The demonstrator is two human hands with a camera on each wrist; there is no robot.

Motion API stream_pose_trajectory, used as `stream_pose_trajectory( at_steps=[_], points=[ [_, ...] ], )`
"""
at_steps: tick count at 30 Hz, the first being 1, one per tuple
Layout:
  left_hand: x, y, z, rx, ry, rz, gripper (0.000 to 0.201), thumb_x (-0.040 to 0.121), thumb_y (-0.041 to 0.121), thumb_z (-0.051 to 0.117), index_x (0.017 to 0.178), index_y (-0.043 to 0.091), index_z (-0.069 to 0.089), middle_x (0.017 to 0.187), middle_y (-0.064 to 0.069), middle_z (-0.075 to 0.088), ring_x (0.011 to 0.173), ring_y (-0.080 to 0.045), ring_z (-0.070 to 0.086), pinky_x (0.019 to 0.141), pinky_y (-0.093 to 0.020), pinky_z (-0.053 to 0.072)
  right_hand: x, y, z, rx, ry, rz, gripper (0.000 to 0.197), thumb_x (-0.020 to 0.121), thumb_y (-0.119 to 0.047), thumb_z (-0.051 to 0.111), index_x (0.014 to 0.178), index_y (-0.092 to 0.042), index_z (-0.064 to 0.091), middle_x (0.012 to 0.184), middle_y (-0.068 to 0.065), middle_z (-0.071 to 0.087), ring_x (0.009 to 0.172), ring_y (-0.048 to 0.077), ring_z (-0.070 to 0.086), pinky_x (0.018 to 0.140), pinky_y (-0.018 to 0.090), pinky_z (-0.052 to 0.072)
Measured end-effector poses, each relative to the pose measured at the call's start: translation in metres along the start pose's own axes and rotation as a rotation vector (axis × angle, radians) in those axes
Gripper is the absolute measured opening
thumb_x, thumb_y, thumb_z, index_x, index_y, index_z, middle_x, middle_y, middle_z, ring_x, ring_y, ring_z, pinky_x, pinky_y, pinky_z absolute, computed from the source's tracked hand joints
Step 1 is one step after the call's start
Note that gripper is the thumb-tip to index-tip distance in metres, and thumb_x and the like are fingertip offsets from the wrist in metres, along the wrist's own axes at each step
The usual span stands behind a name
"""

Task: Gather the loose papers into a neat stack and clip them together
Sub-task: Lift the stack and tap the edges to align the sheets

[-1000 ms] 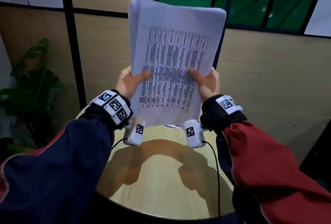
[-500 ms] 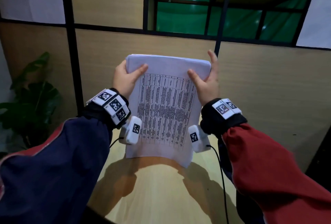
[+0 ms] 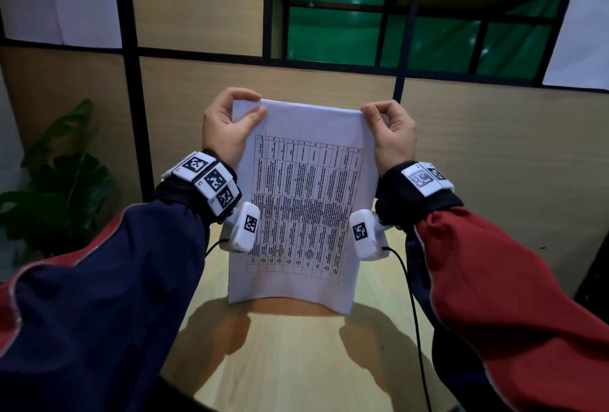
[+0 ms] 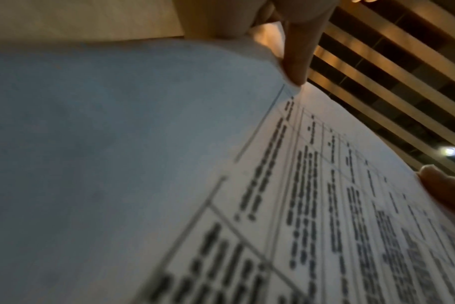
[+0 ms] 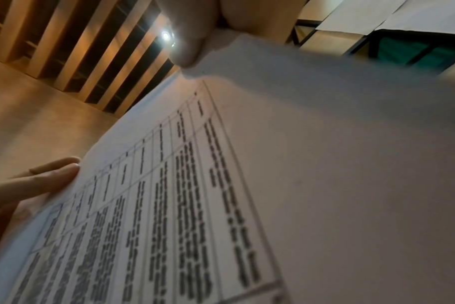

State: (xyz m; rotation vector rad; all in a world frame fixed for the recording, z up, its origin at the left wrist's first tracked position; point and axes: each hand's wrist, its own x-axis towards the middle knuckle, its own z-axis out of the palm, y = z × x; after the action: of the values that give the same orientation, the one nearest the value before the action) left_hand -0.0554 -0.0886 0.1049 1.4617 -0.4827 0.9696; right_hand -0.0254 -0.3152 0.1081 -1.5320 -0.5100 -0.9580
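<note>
Both hands have slid up to the top corners, and the papers [image 3: 303, 207] stand lower. Left hand [image 3: 227, 128] and right hand [image 3: 392, 134] each pinch a corner, so the sheets hang between them, bottom edge apparently on the desk [image 3: 296, 362], likely for squaring.
</note>
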Motion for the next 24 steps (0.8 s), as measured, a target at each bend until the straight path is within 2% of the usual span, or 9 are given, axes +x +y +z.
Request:
stream_pose_trajectory(
  at_steps=[2, 6, 8, 12, 15, 18, 20, 22, 24],
  points=[
    [0.001, 0.001, -0.001, 0.021, 0.040, 0.013, 0.022, 0.078, 0.013, 0.069, 0.078, 0.032, 0.058, 0.083, 0.013, 0.059, 0.070, 0.004, 0.058, 0.067, -0.019, 0.053, 0.002, -0.002, 0.001, -0.005, -0.012, 0.010, 0.024, 0.090, -0.018, 0.060, 0.069, -0.028, 0.055, 0.069, -0.010, 0.056, 0.055, -0.011, 0.050, 0.055, 0.009, 0.040],
    [0.005, -0.004, -0.003, 0.059, 0.064, -0.014, 0.022, 0.075, 0.018, 0.071, 0.077, 0.035, 0.058, 0.083, 0.013, 0.059, 0.079, -0.010, 0.057, 0.079, -0.037, 0.053, 0.003, -0.004, 0.004, -0.008, -0.028, 0.020, 0.023, 0.089, -0.018, 0.061, 0.070, -0.028, 0.055, 0.070, -0.010, 0.056, 0.057, -0.011, 0.051, 0.056, 0.007, 0.041],
    [0.006, -0.006, -0.003, 0.050, 0.058, -0.034, 0.021, 0.074, 0.021, 0.072, 0.078, 0.035, 0.058, 0.083, 0.012, 0.059, 0.081, -0.013, 0.057, 0.079, -0.040, 0.054, 0.002, -0.002, 0.004, -0.012, -0.023, 0.022, 0.020, 0.088, -0.020, 0.062, 0.074, -0.031, 0.055, 0.075, -0.012, 0.057, 0.064, -0.008, 0.052, 0.061, 0.010, 0.043],
    [0.007, -0.013, -0.004, -0.052, -0.023, -0.131, 0.028, 0.077, 0.013, 0.071, 0.089, 0.030, 0.052, 0.085, 0.007, 0.056, 0.074, -0.006, 0.057, 0.064, -0.021, 0.052, -0.006, 0.007, 0.003, -0.003, -0.016, 0.056, 0.016, 0.082, -0.029, 0.067, 0.086, -0.035, 0.052, 0.088, -0.010, 0.058, 0.078, 0.007, 0.056, 0.075, 0.026, 0.051],
    [-0.001, -0.021, -0.007, -0.094, -0.110, -0.250, 0.027, 0.074, 0.018, 0.072, 0.095, 0.021, 0.055, 0.095, 0.001, 0.063, 0.086, -0.017, 0.063, 0.077, -0.030, 0.055, -0.020, 0.014, 0.006, 0.074, -0.034, 0.146, 0.027, 0.076, -0.041, 0.068, 0.093, -0.028, 0.052, 0.090, -0.006, 0.062, 0.082, 0.011, 0.060, 0.081, 0.034, 0.053],
    [-0.024, -0.033, -0.010, -0.081, -0.177, -0.405, 0.025, 0.072, 0.020, 0.074, 0.092, 0.021, 0.059, 0.096, 0.000, 0.066, 0.093, -0.021, 0.064, 0.090, -0.038, 0.051, -0.043, 0.027, 0.007, 0.090, -0.061, 0.278, 0.058, 0.057, -0.069, 0.070, 0.095, -0.028, 0.056, 0.096, -0.002, 0.066, 0.086, 0.010, 0.065, 0.078, 0.024, 0.055],
    [-0.045, -0.044, -0.012, -0.105, -0.205, -0.498, 0.028, 0.069, 0.020, 0.075, 0.091, 0.021, 0.058, 0.087, 0.006, 0.069, 0.083, -0.009, 0.067, 0.088, -0.031, 0.051, -0.065, 0.035, 0.007, 0.101, -0.092, 0.371, 0.062, 0.062, -0.058, 0.073, 0.108, -0.020, 0.059, 0.107, 0.003, 0.067, 0.091, 0.011, 0.064, 0.082, 0.019, 0.054],
    [-0.065, -0.052, -0.013, -0.108, -0.234, -0.548, 0.031, 0.068, 0.017, 0.074, 0.092, 0.024, 0.056, 0.087, 0.009, 0.068, 0.079, -0.002, 0.067, 0.078, -0.021, 0.048, -0.085, 0.045, 0.006, 0.067, -0.103, 0.453, 0.049, 0.073, -0.032, 0.076, 0.114, -0.011, 0.059, 0.110, 0.007, 0.067, 0.094, 0.016, 0.064, 0.093, 0.031, 0.052],
    [-0.078, -0.056, -0.011, -0.074, -0.187, -0.577, 0.028, 0.072, 0.011, 0.074, 0.085, 0.028, 0.055, 0.087, 0.008, 0.064, 0.081, -0.007, 0.062, 0.075, -0.021, 0.044, -0.098, 0.051, 0.007, 0.058, -0.089, 0.514, 0.038, 0.073, -0.022, 0.079, 0.106, -0.013, 0.062, 0.103, 0.007, 0.069, 0.095, 0.019, 0.066, 0.099, 0.041, 0.050]
  ],
)
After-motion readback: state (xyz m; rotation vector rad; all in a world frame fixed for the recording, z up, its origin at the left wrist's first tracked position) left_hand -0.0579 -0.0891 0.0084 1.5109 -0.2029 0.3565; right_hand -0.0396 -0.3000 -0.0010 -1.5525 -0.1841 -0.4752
